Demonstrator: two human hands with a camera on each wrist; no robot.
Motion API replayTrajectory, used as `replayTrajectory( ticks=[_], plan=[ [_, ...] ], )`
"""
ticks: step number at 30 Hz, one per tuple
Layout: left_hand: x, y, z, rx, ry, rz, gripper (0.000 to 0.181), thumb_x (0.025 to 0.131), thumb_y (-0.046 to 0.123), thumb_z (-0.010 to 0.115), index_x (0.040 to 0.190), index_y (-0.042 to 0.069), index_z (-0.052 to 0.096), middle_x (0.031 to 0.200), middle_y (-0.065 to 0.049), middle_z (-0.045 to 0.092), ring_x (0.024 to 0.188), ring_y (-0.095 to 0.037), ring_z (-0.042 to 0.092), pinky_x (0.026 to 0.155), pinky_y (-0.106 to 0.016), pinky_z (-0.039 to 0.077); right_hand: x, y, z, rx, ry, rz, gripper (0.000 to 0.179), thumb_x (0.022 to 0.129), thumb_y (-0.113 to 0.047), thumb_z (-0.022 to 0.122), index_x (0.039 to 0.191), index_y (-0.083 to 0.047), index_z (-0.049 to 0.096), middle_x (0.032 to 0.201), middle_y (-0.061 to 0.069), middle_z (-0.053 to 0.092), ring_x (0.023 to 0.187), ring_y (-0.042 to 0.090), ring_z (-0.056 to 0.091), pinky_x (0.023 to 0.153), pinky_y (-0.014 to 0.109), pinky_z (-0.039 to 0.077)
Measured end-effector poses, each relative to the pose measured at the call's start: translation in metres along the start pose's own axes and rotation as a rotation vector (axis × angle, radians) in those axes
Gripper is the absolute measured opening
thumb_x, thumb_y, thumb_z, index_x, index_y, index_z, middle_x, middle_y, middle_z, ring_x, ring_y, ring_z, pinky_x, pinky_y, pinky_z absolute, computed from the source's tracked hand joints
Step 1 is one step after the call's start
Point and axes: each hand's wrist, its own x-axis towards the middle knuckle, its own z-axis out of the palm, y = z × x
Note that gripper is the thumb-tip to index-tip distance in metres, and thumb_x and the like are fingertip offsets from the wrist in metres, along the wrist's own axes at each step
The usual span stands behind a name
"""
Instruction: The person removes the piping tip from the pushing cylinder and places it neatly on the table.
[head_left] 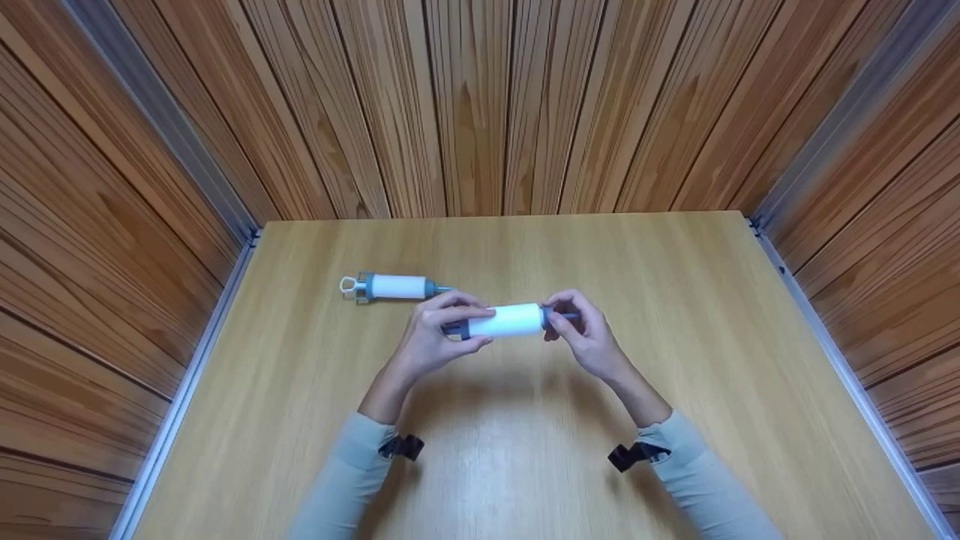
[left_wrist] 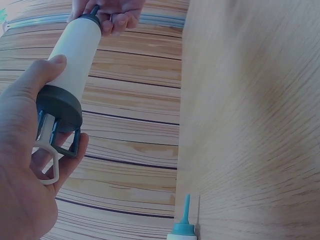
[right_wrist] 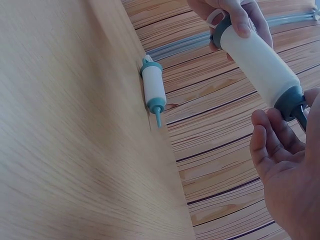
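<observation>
A large syringe (head_left: 514,320) with a white barrel and blue-grey end caps is held nearly level above the table. My left hand (head_left: 442,330) grips it by the handle end, thumb along the barrel in the left wrist view. Below that thumb a pale ring handle (left_wrist: 56,167) sticks out of the dark cap (left_wrist: 60,107). At the other end, my right hand (head_left: 589,337) pinches around the nozzle cap (right_wrist: 288,101), partly covering the thin nozzle. Behind my left hand, a second similar syringe (head_left: 397,286) lies on the table, ring to the left and nozzle to the right.
The pale wooden tabletop (head_left: 480,450) has metal rails (head_left: 191,375) along its sides. Wood-plank walls (head_left: 480,112) rise at the back, left and right. A small black device (head_left: 405,448) is strapped to each wrist over the sleeves.
</observation>
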Motion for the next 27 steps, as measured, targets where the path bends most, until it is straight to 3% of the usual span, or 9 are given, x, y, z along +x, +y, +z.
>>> replayTrajectory(
  ticks=[8, 15, 27],
  plan=[
    [0.0007, 0.0008, -0.0005, -0.009, -0.001, 0.006, 0.032, 0.093, 0.012, 0.093, 0.125, 0.010, 0.086, 0.127, -0.014, 0.080, 0.119, -0.034, 0.077, 0.099, -0.044, 0.069, -0.0014, -0.0020, -0.0012, 0.015, 0.004, -0.010, 0.026, 0.107, 0.010, 0.060, 0.132, 0.017, 0.053, 0.117, -0.006, 0.068, 0.093, 0.014, 0.074, 0.083, 0.022, 0.065],
    [-0.0002, 0.0012, -0.0015, 0.005, -0.007, -0.007, 0.033, 0.094, 0.012, 0.093, 0.126, 0.011, 0.086, 0.128, -0.013, 0.080, 0.121, -0.034, 0.077, 0.101, -0.047, 0.069, -0.0012, -0.0010, 0.0002, 0.007, 0.001, -0.011, 0.029, 0.106, 0.011, 0.060, 0.133, 0.017, 0.052, 0.121, -0.004, 0.066, 0.097, 0.008, 0.073, 0.085, 0.021, 0.065],
    [0.0007, 0.0006, -0.0001, 0.002, 0.002, 0.018, 0.033, 0.091, 0.011, 0.095, 0.123, 0.009, 0.087, 0.125, -0.014, 0.081, 0.118, -0.034, 0.078, 0.098, -0.041, 0.068, -0.0003, -0.0031, 0.0011, -0.044, 0.021, 0.021, 0.019, 0.112, 0.005, 0.055, 0.129, 0.013, 0.059, 0.108, -0.003, 0.065, 0.081, 0.008, 0.067, 0.075, 0.022, 0.060]
  ],
)
